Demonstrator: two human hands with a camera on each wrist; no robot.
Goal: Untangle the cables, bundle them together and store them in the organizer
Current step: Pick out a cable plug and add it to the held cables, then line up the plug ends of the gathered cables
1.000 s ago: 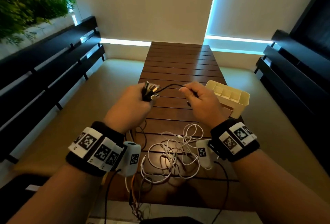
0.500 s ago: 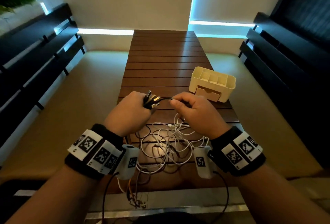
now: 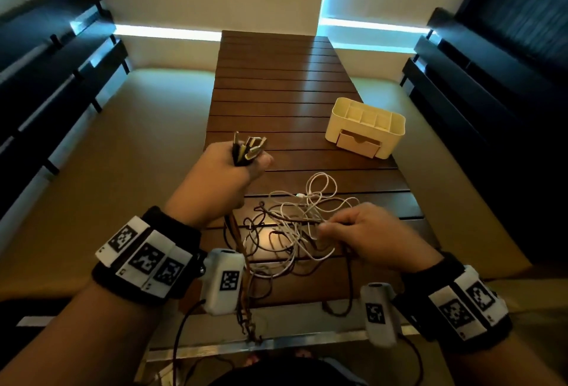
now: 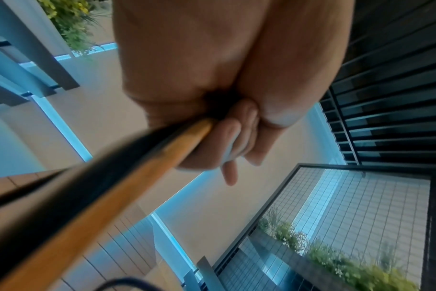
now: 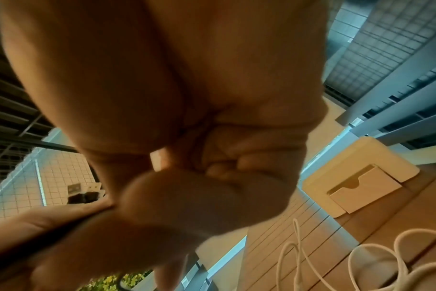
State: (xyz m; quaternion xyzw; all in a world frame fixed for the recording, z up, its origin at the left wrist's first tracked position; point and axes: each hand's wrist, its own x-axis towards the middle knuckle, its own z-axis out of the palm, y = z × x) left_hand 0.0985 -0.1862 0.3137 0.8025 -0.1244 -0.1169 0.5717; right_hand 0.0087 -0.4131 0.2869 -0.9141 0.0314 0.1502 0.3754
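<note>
Right hand (image 3: 365,236) has dropped from the plug ends (image 3: 249,147) to pinch tangled cables (image 3: 295,225); left hand (image 3: 219,184) stays clenched round gathered plugs. Untangling incomplete.

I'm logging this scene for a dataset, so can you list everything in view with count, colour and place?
table: one, dark brown slatted wood, centre.
organizer: one, cream, with a closed drawer, far right of the table.
cable ends: a bunch, dark with metal plugs, in the left fist.
loose cables: a tangle, white and dark, count unclear, near part of the table.
benches: dark, on both sides.
plants: green, in the background.
wrist bands: two, black with printed markers.
left hand: grips the cable ends.
right hand: pinches a dark strand.
</note>
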